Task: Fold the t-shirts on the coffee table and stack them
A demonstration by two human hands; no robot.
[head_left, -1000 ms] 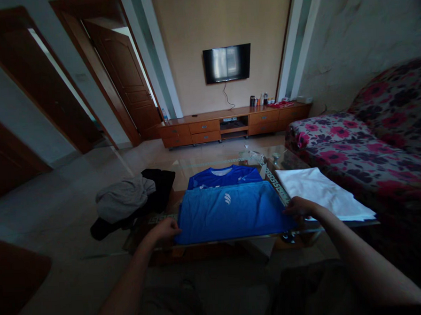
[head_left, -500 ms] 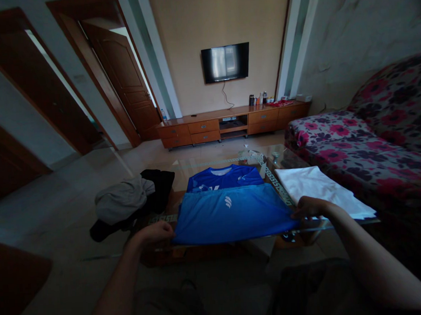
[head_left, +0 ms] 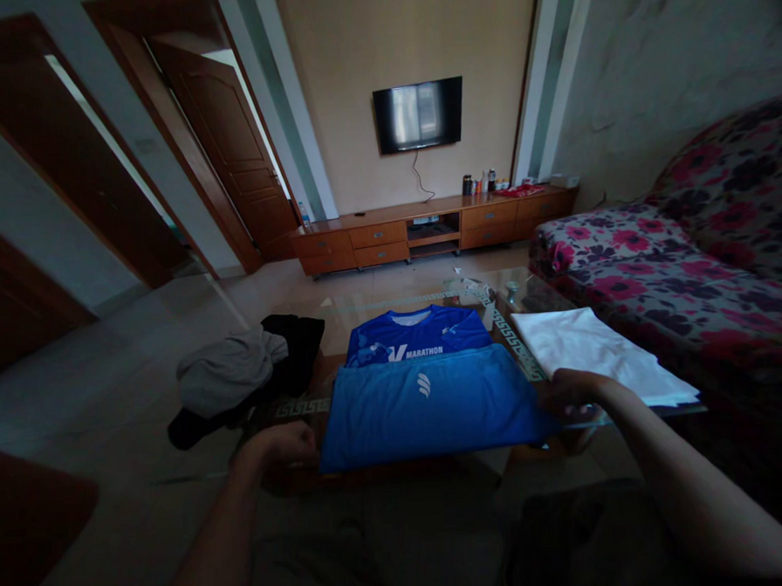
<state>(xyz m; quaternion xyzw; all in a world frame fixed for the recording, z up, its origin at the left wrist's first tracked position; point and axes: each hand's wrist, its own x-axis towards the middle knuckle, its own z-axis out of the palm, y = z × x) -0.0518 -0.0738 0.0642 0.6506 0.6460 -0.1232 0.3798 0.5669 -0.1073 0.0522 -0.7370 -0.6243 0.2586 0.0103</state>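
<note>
A blue T-shirt (head_left: 417, 414) lies on the glass coffee table, its lighter lower part doubled over the darker chest. The word MARATHON and a round neckline show at its far end; a white logo sits on the folded part. My left hand (head_left: 294, 442) is closed at the near left corner of the fold, fingertips partly hidden by the cloth. At the near right corner, my right hand (head_left: 573, 390) is closed on the cloth, its fingers dark and blurred. The near edge of the shirt hangs at the table's front edge between both hands.
A folded white cloth (head_left: 597, 352) lies on the table's right side. Grey and black clothes (head_left: 234, 371) are heaped at the left. Beyond the glass table (head_left: 339, 309) stand a low wooden cabinet (head_left: 381, 237) and a wall-mounted television (head_left: 419, 115). A flowered sofa (head_left: 704, 268) is at the right.
The folded part of the shirt has been drawn toward me, so the MARATHON lettering has come into view. Its near edge sits lower, and my left hand has moved slightly down and left.
</note>
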